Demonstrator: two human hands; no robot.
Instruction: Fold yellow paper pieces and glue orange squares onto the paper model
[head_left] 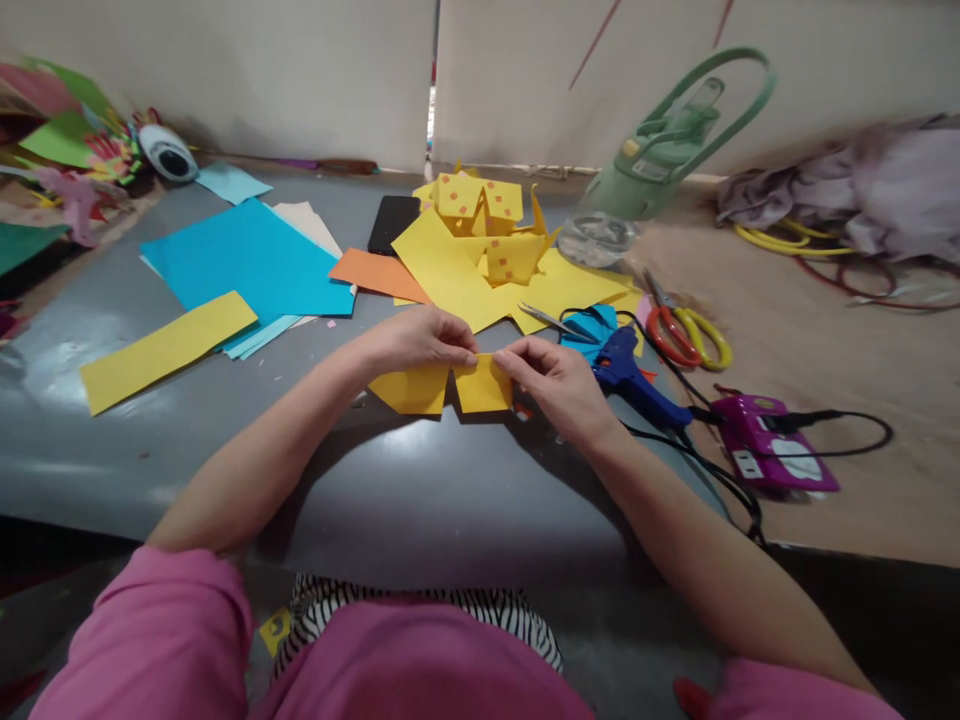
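A yellow paper piece [484,388] with a narrow notch in its lower edge is held up over the grey table surface. My left hand [427,338] pinches its top edge near the middle, thumb and fingers closed. At the upper right corner my right hand [551,380] pinches the same paper. Just beyond the hands stands a folded yellow paper figure [480,205] with small orange squares on it. Yellow paper sheets [442,265] lie around that figure, and an orange paper strip [379,275] is beside them.
Blue paper [247,255] and a yellow strip [169,350] lie left. A black phone [391,222] and green bottle [645,165] stand behind. Right are a blue glue gun [641,385], tweezers [555,322], scissors [686,337], and a purple power socket box [772,445] with black cables.
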